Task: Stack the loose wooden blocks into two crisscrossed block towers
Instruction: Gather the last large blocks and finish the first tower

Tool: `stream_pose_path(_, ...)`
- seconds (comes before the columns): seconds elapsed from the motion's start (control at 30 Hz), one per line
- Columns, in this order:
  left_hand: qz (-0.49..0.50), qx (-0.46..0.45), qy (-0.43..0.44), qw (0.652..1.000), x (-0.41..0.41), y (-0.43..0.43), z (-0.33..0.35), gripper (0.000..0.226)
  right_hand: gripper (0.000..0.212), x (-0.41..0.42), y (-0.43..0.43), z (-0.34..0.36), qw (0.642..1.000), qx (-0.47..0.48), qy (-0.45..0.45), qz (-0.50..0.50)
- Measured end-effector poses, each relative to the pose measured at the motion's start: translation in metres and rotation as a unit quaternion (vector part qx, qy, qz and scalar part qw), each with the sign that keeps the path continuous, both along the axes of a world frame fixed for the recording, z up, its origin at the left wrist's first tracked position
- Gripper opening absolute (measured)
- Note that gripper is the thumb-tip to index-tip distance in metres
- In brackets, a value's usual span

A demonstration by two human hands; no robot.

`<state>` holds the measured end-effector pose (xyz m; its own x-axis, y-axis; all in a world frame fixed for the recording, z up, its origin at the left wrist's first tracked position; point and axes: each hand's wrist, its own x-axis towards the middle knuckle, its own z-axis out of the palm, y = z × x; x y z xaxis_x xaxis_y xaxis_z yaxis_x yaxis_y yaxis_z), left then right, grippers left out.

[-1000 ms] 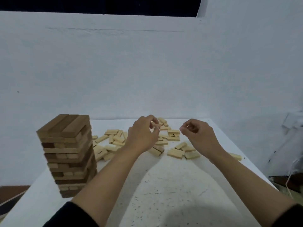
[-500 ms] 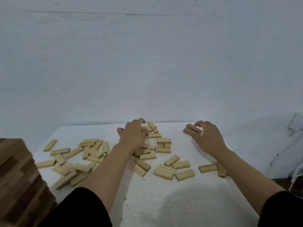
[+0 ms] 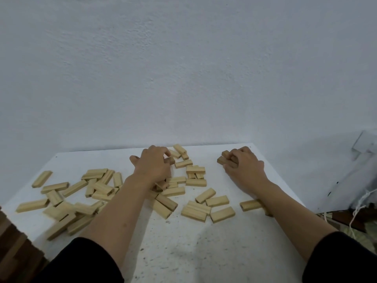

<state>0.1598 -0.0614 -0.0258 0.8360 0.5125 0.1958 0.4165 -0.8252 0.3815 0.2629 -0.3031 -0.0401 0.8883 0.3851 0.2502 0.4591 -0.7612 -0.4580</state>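
R hand [image 3: 243,169] curled round block bundle [image 3: 224,158], far-right of table [image 3: 183,252]. L hand [image 3: 154,166] fingers bent into loose blocks [image 3: 195,181] mid-table; grip hidden, can't tell. Tip: square bundle ends flush vs table, lay as base layer clear of pile.

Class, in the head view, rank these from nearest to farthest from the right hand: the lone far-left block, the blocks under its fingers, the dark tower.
1. The gripped blocks, far right, under the right hand.
2. The lone block, far left.
3. The dark tower, lower-left corner.
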Motion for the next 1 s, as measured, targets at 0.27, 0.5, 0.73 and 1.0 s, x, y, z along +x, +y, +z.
stream_pose_path(0.27,0.003,-0.032,-0.044,0.999,-0.003,-0.002,-0.004,0.011,0.012,-0.013,0.005,0.002,1.000,0.000,0.009,-0.001)
stream_pose_path(0.5,-0.040,-0.075,-0.123,0.989,-0.020,-0.025,0.018,0.020,0.021,-0.026,0.009,0.002,0.999,0.011,-0.008,0.039)
stream_pose_path(0.73,-0.107,-0.112,-0.103,0.982,-0.067,-0.053,0.028,0.015,0.019,-0.053,0.004,0.011,0.989,0.134,0.029,0.064)
stream_pose_path(1.0,-0.156,-0.096,-0.038,0.982,-0.129,-0.074,0.036,0.018,0.019,-0.126,-0.003,0.028,0.959,0.209,0.066,0.177)
